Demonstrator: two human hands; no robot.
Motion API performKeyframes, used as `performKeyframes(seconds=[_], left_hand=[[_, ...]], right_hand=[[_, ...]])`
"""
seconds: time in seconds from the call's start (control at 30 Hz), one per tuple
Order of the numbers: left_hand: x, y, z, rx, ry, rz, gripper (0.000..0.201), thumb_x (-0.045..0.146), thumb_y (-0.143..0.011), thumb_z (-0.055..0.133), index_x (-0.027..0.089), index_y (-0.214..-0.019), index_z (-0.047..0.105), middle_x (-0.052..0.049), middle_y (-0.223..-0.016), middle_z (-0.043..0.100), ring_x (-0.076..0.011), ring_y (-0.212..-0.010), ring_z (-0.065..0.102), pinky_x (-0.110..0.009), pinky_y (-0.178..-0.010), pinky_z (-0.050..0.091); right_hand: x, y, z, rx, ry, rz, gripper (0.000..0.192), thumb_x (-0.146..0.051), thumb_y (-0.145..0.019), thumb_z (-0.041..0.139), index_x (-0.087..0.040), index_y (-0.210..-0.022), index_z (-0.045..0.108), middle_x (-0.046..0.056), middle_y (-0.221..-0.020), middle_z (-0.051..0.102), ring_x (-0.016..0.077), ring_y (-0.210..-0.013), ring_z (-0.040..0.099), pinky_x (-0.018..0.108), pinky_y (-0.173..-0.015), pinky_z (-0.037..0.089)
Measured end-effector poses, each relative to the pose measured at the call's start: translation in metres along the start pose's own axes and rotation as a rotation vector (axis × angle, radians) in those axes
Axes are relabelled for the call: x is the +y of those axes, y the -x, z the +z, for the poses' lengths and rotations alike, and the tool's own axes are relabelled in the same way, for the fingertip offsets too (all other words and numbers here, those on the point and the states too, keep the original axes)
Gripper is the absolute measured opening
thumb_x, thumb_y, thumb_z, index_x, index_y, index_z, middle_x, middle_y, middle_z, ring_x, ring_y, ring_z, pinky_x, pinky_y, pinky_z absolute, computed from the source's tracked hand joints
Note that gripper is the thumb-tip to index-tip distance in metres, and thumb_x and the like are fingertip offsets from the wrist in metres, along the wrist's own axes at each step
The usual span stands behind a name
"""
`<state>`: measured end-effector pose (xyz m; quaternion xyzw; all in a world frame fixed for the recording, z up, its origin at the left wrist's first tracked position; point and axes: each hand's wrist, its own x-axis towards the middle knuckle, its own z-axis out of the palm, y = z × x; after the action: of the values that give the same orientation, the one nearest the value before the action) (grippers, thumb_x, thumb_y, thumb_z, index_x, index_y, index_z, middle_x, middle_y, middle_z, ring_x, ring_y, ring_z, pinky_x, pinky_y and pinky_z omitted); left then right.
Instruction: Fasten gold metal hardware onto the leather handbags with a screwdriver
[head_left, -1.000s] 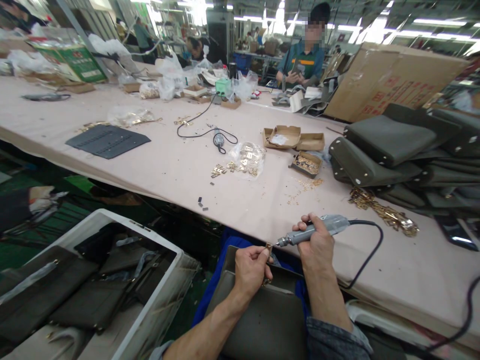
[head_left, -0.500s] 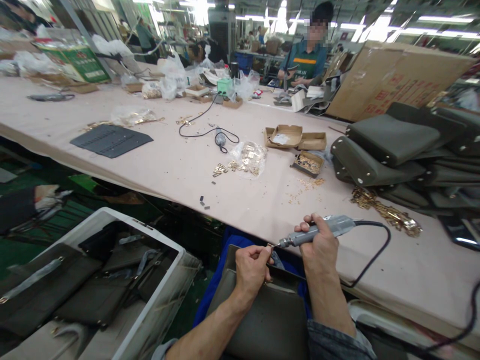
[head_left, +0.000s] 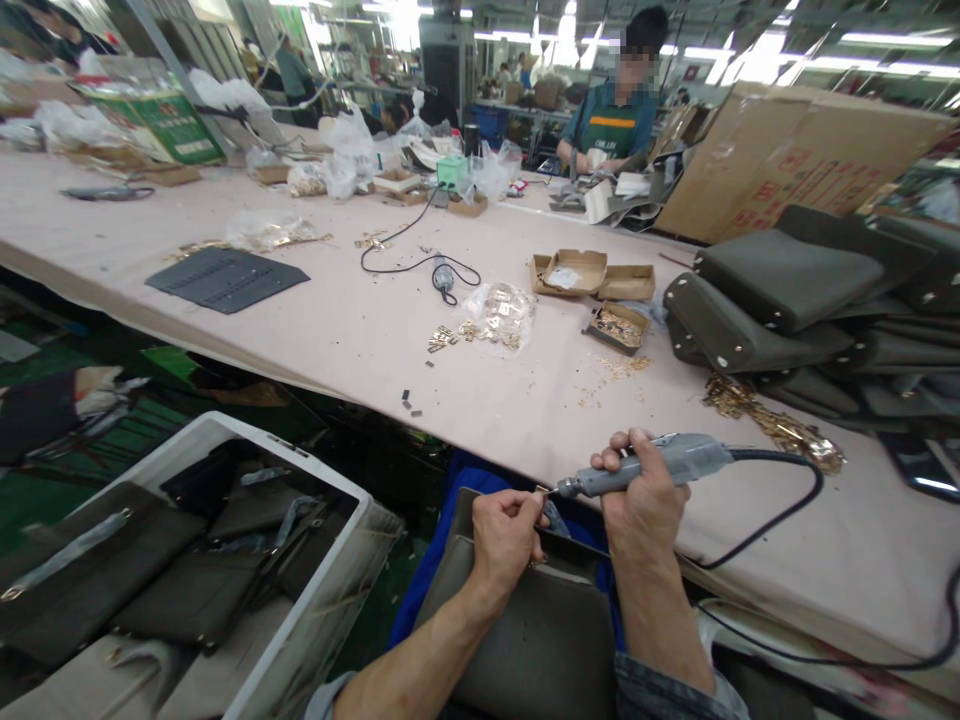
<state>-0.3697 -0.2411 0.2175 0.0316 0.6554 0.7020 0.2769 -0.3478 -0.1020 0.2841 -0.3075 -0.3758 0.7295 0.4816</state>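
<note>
My right hand (head_left: 646,490) is wrapped round a grey electric screwdriver (head_left: 656,463), its bit pointing left. The tip reaches a small gold metal fitting (head_left: 541,491) at the fingertips of my left hand (head_left: 506,535). That hand is closed in a pinch on the fitting at the upper edge of a dark olive bag (head_left: 536,630). The bag lies on my lap over blue cloth (head_left: 420,590). My fingers hide most of the fitting, and whether the bit sits in a screw I cannot tell.
A white crate (head_left: 330,475) of olive bags stands at left. On the table (head_left: 480,410) lie a plastic bag of gold fittings (head_left: 504,315), a small box of screws (head_left: 619,325) and a second screwdriver (head_left: 442,275). Olive bags (head_left: 780,275) are piled right; a person (head_left: 615,125) stands opposite.
My right hand and the screwdriver have shifted slightly right, and the screwdriver's cord hangs in a wider loop. My left hand keeps its pinch in nearly the same place.
</note>
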Motion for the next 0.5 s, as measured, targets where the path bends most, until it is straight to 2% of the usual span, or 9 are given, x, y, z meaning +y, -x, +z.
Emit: performKeyframes(seconds=[0.5], left_hand=[[0.003,0.000,0.001,0.020,-0.038,-0.011,0.036,0.040,-0.086,0.068,0.012,-0.063,0.070,-0.002,-0.039,0.057,-0.0132,-0.029,0.051,-0.018,-0.031,0.032]], right_hand=[[-0.003,0.020,0.016,-0.009,0.086,-0.164,0.025,-0.029,-0.080,0.080,-0.018,-0.088,0.059,-0.002,-0.071,0.063,0.0106,-0.045,0.054,0.026,-0.046,0.051]])
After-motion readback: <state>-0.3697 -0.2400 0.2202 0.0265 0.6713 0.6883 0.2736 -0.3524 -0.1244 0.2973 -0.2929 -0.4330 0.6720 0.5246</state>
